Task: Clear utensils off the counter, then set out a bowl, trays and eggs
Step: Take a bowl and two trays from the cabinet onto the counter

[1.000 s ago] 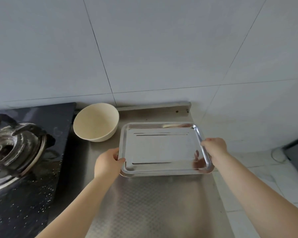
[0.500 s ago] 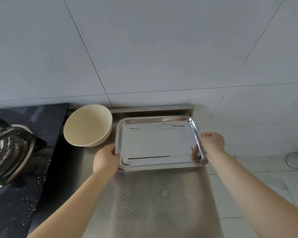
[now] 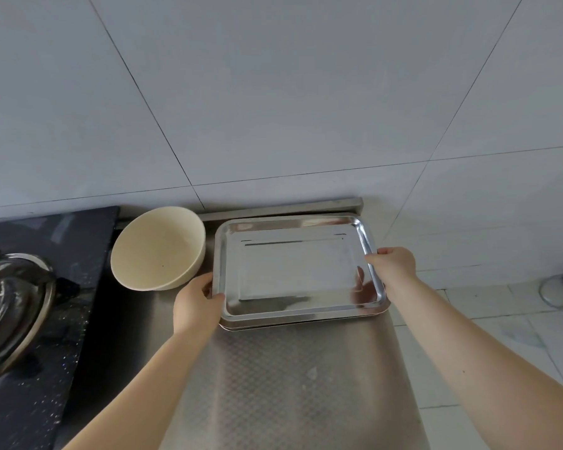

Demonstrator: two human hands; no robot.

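Gripping the short ends of a shiny rectangular stainless-steel tray [image 3: 298, 271], you have both hands on it at once: your left hand [image 3: 194, 305] is curled around the near-left corner with the thumb lying over the rolled rim and the other fingers tucked beneath, and your right hand [image 3: 394, 266] is closed over the right rim in the same way, thumb on top. Count the trays carefully — a second rim edge shows just under the near side of the top one, so you appear to be holding two stacked together, though how many lie beneath that edge cannot be told. The stack sits low over the far end of the textured stainless-steel counter [image 3: 293, 384], close to its raised back lip; whether its underside touches the metal cannot be told. One round cream-coloured bowl [image 3: 158, 248] stands just to the left of the trays, tilted a little toward you, empty inside apart from a tiny dark speck, and its rim lies just beside your left knuckles. Further left you have one black glass hob [image 3: 46, 319] with a single metal burner ring [image 3: 10, 303] showing at the frame edge. Pale grey wall tiles [image 3: 273, 92] fill the upper view, and white floor tiles [image 3: 517, 336] show to the right of the counter — no eggs appear anywhere in sight.
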